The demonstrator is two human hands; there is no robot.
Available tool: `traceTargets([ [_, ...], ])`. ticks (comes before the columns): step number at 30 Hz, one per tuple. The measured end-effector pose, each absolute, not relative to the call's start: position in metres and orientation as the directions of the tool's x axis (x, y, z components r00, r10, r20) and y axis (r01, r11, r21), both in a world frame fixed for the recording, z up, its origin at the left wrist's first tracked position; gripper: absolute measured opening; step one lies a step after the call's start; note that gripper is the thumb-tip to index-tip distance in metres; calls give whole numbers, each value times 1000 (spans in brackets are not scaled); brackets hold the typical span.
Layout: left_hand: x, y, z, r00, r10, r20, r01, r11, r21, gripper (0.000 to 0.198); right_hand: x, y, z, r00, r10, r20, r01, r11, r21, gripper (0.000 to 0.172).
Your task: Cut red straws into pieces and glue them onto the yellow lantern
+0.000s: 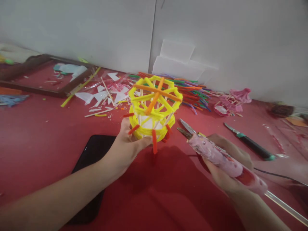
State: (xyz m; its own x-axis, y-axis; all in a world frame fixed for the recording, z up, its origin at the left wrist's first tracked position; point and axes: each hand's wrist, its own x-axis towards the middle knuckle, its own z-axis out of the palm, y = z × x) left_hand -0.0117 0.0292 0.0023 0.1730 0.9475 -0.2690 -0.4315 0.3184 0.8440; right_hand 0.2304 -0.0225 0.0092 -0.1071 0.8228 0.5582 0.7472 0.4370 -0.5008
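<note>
My left hand (131,141) is closed around the lower part of a small round frame (156,128) of yellow pipe cleaners and thin upright sticks, holding it above the table. Orange pipe cleaners cross on its spoked top, and short red-orange pieces stick out around its base. To the right, my right hand (223,166) grips a glue gun (216,155) with a worn pink body. A clear glue stick (286,207) juts from its back end, and its dark nozzle points toward the frame. Beside the nozzle shows a pointed metal blade (187,125); whether I hold it is unclear.
A black phone (96,150) lies under my left forearm. Colored pipe cleaners (192,91) and paper scraps (101,95) lie along the wall. A craft knife (250,142), a pink pipe-cleaner piece (232,101) and a cord (276,173) are at right; a dark frame (33,88) at left.
</note>
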Motion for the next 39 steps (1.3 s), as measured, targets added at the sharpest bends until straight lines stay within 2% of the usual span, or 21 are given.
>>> traceTargets([
  [2, -12, 29, 2, 152, 940, -306, -439, 342, 831, 68, 231, -20, 9, -157, 803, 575, 746, 478, -464, 16],
  [7, -10, 28, 3, 156, 949, -272, -436, 314, 844, 73, 231, -18, 9, -224, 754, 617, 731, 549, -405, 15],
  [11, -10, 28, 2, 158, 958, -239, -381, 283, 880, 63, 230, -19, 10, -234, 740, 631, 737, 558, -381, 14],
  [25, -9, 28, 3, 157, 961, -226, -370, 269, 889, 53, 230, -19, 10, -200, 745, 636, 737, 542, -404, 13],
  [39, -12, 28, -3, 148, 961, -235, -357, 274, 893, 58, 234, -18, 8, -226, 736, 639, 730, 562, -389, 16],
])
